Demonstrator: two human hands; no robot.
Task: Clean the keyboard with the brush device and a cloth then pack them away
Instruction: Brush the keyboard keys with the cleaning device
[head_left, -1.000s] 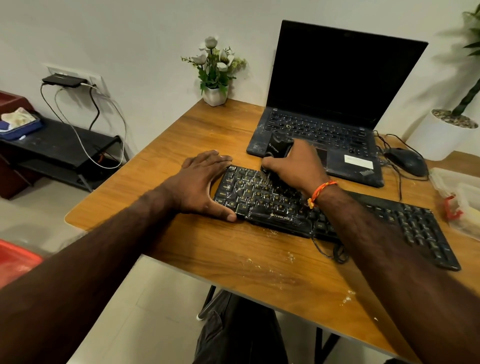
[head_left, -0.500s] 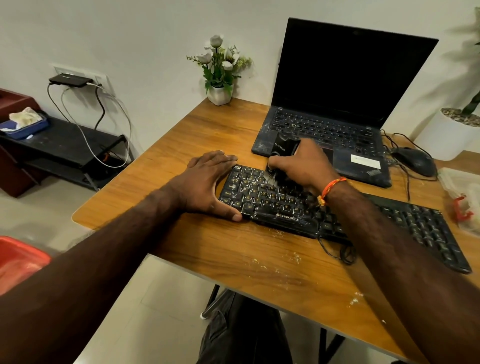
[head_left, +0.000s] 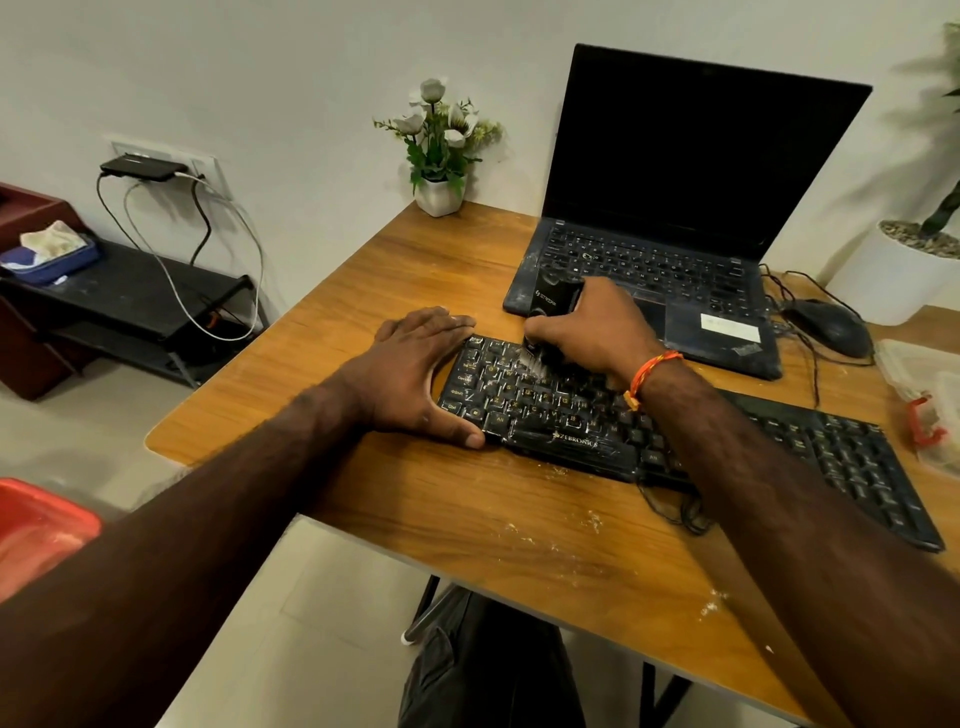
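Observation:
A black keyboard (head_left: 545, 410) dusted with white powder lies across the wooden table (head_left: 426, 509). My left hand (head_left: 415, 374) lies flat at its left end, thumb along the front edge, fingers along the far side. My right hand (head_left: 587, 332) grips the black brush device (head_left: 550, 299) upright, its pale bristles down on the upper-left keys. No cloth is in view.
An open laptop (head_left: 675, 218) stands behind the keyboard, with a mouse (head_left: 831, 327) and cables to its right. A small flower pot (head_left: 439, 195) sits at the back edge, a clear plastic container (head_left: 924, 384) at far right. White crumbs speckle the table front. A black shelf (head_left: 119, 306) stands left.
The brush in my right hand has shifted slightly toward the keyboard's upper-left keys. My left hand has stayed at the keyboard's end. The camera view has drifted a little.

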